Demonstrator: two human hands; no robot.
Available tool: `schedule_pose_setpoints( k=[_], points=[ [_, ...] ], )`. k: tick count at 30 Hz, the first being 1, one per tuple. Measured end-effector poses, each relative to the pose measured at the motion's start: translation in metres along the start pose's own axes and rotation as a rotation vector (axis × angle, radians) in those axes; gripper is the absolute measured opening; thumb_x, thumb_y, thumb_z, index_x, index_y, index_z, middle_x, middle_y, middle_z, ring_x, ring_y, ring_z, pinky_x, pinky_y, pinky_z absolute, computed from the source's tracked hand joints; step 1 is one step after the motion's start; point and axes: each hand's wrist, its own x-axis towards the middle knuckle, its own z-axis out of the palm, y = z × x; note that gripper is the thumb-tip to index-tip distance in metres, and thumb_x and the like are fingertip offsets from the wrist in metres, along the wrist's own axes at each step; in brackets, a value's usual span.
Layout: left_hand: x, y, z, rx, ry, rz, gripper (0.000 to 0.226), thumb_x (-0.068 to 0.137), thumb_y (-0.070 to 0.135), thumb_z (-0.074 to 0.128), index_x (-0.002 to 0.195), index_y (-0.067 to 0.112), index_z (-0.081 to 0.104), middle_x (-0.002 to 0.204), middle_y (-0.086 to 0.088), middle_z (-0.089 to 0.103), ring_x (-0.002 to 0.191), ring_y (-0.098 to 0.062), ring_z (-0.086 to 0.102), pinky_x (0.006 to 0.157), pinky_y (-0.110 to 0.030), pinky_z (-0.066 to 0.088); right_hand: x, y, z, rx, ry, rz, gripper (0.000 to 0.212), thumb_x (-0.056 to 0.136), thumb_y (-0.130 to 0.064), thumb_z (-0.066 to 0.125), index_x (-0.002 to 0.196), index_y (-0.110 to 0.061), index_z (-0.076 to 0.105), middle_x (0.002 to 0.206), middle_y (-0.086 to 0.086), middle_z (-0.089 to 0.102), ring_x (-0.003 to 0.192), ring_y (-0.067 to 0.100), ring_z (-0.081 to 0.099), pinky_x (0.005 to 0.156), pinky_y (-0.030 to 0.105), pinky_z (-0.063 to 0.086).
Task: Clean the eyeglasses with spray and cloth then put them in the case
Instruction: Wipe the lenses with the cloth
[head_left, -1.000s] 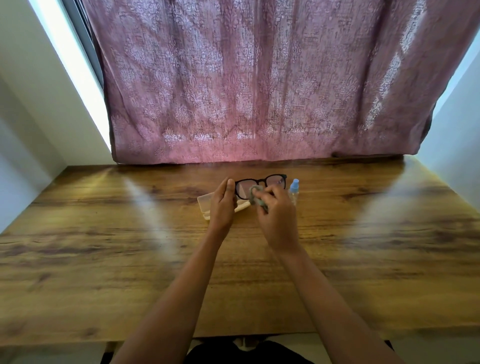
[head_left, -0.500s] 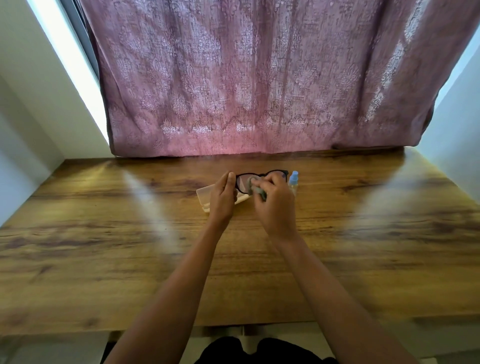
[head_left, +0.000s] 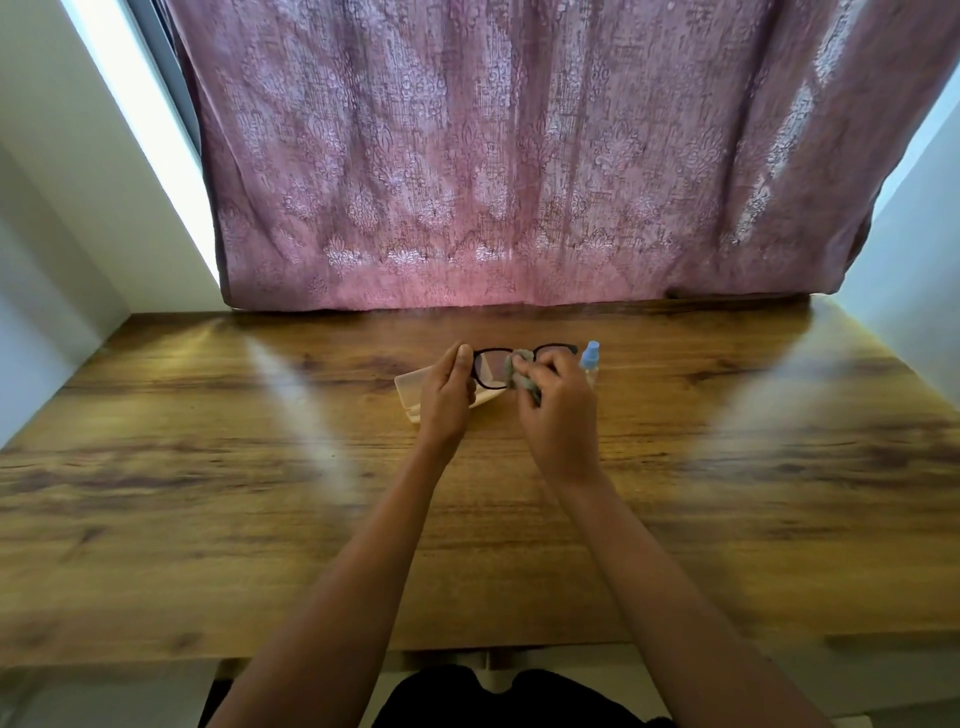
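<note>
Black-framed eyeglasses (head_left: 491, 366) are held up above the middle of the wooden table (head_left: 208, 493). My left hand (head_left: 445, 397) pinches the frame's left end. My right hand (head_left: 561, 410) presses a grey cloth (head_left: 523, 371) against the glasses near the bridge and covers most of the right lens. A pale, open glasses case (head_left: 408, 384) lies on the table behind my left hand, partly hidden. A small clear spray bottle with a blue cap (head_left: 590, 356) stands just right of the glasses.
A pink patterned curtain (head_left: 519, 156) hangs along the table's far edge. White walls close in on both sides. The table's near edge runs in front of my dark-clothed lap (head_left: 467, 691).
The cloth in my right hand has shifted slightly across the glasses. Both hands and the glasses sit a little higher in view as the camera tilted.
</note>
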Motion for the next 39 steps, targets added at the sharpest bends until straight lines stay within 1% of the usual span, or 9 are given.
schedule_pose_setpoints(
  k=[3,6,13,17,21,28,34,36,39],
  points=[
    [-0.001,0.001,0.000,-0.015,-0.014,-0.001,0.034,0.100,0.017,0.034,0.067,0.016,0.042,0.046,0.014,0.039,0.044,0.001,0.032,0.044,-0.011,0.028,0.000,-0.016,0.005,0.003,-0.004,-0.040,0.025,0.082,-0.003,0.064,0.106,0.003,0.064,0.088,0.009,0.058,0.078,0.016,0.056,0.070,0.018,0.047],
    [-0.001,0.000,-0.002,-0.030,-0.005,0.006,0.034,0.100,0.015,0.034,0.067,0.015,0.042,0.055,0.010,0.039,0.046,0.002,0.036,0.046,-0.012,0.032,-0.011,-0.026,0.009,0.000,-0.048,-0.145,0.025,0.083,-0.003,0.061,0.108,0.001,0.063,0.089,0.009,0.058,0.080,0.013,0.054,0.075,0.012,0.041],
    [-0.001,0.002,-0.006,-0.023,0.014,0.007,0.034,0.100,0.015,0.034,0.066,0.014,0.040,0.052,0.010,0.031,0.042,0.001,0.029,0.043,-0.012,0.025,-0.001,-0.010,0.004,0.015,0.002,-0.026,0.028,0.083,-0.003,0.062,0.111,0.002,0.062,0.089,0.010,0.057,0.078,0.018,0.056,0.067,0.027,0.054],
    [0.002,0.003,-0.006,-0.034,0.014,-0.009,0.035,0.100,0.018,0.036,0.065,0.016,0.041,0.055,0.008,0.036,0.049,-0.001,0.033,0.047,-0.015,0.030,-0.005,-0.029,0.013,0.017,-0.019,-0.104,0.032,0.090,-0.012,0.047,0.116,0.002,0.059,0.089,0.009,0.056,0.080,0.017,0.055,0.068,0.024,0.052],
    [0.003,0.004,-0.007,-0.058,0.013,-0.014,0.032,0.100,0.018,0.034,0.069,0.013,0.042,0.059,0.003,0.035,0.050,-0.003,0.035,0.046,-0.014,0.032,-0.018,-0.026,0.010,-0.006,-0.077,-0.171,0.033,0.087,-0.010,0.048,0.116,0.000,0.059,0.089,0.009,0.056,0.077,0.015,0.054,0.067,0.023,0.052],
    [0.007,0.002,-0.007,-0.026,0.063,0.011,0.033,0.099,0.018,0.035,0.067,0.013,0.039,0.057,0.003,0.029,0.044,-0.001,0.028,0.043,-0.013,0.027,-0.012,-0.010,0.002,0.032,-0.029,-0.089,0.028,0.083,-0.005,0.061,0.111,-0.001,0.063,0.088,0.008,0.056,0.078,0.014,0.054,0.067,0.023,0.053],
    [0.016,0.000,-0.013,-0.042,0.120,0.012,0.037,0.099,0.024,0.037,0.064,0.016,0.039,0.059,-0.001,0.031,0.047,-0.006,0.027,0.040,-0.014,0.026,0.005,-0.003,-0.019,0.152,0.230,0.059,0.023,0.082,-0.001,0.063,0.105,0.000,0.066,0.087,0.003,0.056,0.076,0.002,0.048,0.071,-0.002,0.038],
    [0.016,-0.001,-0.013,-0.045,0.131,0.003,0.036,0.100,0.023,0.035,0.064,0.015,0.040,0.060,-0.001,0.031,0.045,-0.002,0.028,0.040,-0.012,0.026,0.012,0.004,-0.025,0.116,0.274,0.081,0.025,0.080,0.000,0.065,0.105,-0.001,0.067,0.087,0.005,0.058,0.074,0.000,0.047,0.070,-0.001,0.039],
    [0.015,-0.002,-0.012,-0.080,0.117,-0.003,0.036,0.100,0.022,0.034,0.065,0.013,0.040,0.060,-0.002,0.031,0.042,-0.001,0.028,0.040,-0.010,0.025,0.019,0.007,-0.020,0.082,0.240,0.091,0.027,0.075,-0.002,0.071,0.102,-0.003,0.068,0.090,0.009,0.062,0.076,0.011,0.058,0.070,0.012,0.048]
  ],
)
